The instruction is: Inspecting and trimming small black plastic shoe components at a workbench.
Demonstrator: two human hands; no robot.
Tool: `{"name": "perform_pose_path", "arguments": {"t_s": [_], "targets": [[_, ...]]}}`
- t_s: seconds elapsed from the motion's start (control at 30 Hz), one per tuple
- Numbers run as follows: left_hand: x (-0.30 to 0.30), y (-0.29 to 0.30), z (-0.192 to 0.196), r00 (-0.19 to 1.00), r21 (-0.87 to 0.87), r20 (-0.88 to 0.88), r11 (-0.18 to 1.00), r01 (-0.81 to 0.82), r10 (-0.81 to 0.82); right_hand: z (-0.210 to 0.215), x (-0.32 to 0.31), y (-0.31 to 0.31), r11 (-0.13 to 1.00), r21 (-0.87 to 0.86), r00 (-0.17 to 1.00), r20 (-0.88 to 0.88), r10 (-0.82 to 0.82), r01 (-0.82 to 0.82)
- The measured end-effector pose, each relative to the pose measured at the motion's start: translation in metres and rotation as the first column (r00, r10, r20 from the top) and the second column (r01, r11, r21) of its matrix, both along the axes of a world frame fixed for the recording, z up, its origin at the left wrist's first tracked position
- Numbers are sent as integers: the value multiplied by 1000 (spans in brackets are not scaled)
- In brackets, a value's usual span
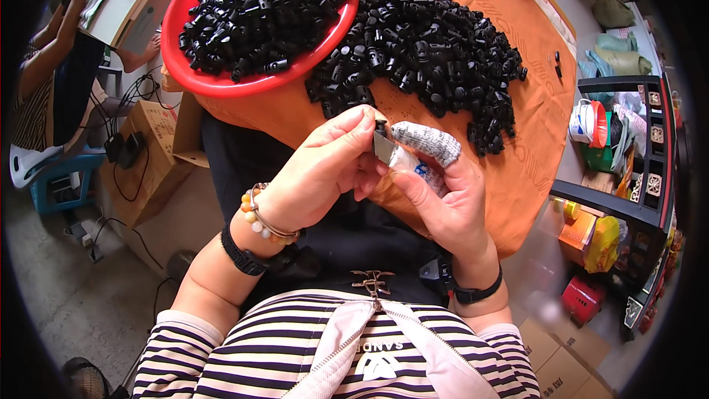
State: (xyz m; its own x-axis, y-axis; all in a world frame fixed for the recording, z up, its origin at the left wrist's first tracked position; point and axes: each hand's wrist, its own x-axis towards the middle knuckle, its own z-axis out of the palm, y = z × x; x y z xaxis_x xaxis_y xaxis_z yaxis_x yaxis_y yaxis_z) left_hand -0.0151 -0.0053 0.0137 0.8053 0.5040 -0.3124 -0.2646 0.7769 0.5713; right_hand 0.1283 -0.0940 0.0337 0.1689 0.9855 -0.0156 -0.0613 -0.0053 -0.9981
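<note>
My left hand (325, 159) pinches a small black plastic piece (380, 126) upright between thumb and fingers. Closed in my right hand (454, 203) is a short flat metal blade (383, 147) whose handle is wrapped in white material (406, 164). The blade lies against the lower side of the piece, or very near it. A grey knitted sleeve (427, 142) covers my right index finger. Just beyond both hands, a heap of similar black pieces (421, 52) spreads over an orange cloth (535, 103). More of them fill a red basin (171, 48) at the far left.
Two loose black pieces (558, 65) lie on the cloth's right side. Right of the table stands a dark shelf rack (602, 198) with bags and tubs. An open cardboard box (151, 159), cables and a blue stool (66, 181) are left, near another person's arm (48, 48).
</note>
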Motion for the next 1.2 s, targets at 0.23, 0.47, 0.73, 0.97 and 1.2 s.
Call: {"name": "perform_pose_path", "arguments": {"t_s": [0.23, 0.47, 0.73, 0.97, 1.2], "targets": [[-1, 1, -2, 1000, -16, -11, 1000, 14, -15, -2, -2, 0, 999, 49, 990, 143, 8, -16], [-2, 0, -3, 1000, -66, -21, 998, 1, -2, -2, -4, 1, 998, 61, 992, 129, 10, -18], [-5, 0, 3, 999, -77, -6, 996, 43, -43, -1, -6, 1, 996, 75, 996, 82, 43, -50], [-7, 0, -2, 999, -19, 2, 998, 53, -53, -1, -1, -1, 996, -25, 996, 34, 83, -82], [-7, 2, -3, 995, -94, 30, 991, 93, -91, -2, -3, -1, 999, -4, 998, -27, 54, -54]]}}
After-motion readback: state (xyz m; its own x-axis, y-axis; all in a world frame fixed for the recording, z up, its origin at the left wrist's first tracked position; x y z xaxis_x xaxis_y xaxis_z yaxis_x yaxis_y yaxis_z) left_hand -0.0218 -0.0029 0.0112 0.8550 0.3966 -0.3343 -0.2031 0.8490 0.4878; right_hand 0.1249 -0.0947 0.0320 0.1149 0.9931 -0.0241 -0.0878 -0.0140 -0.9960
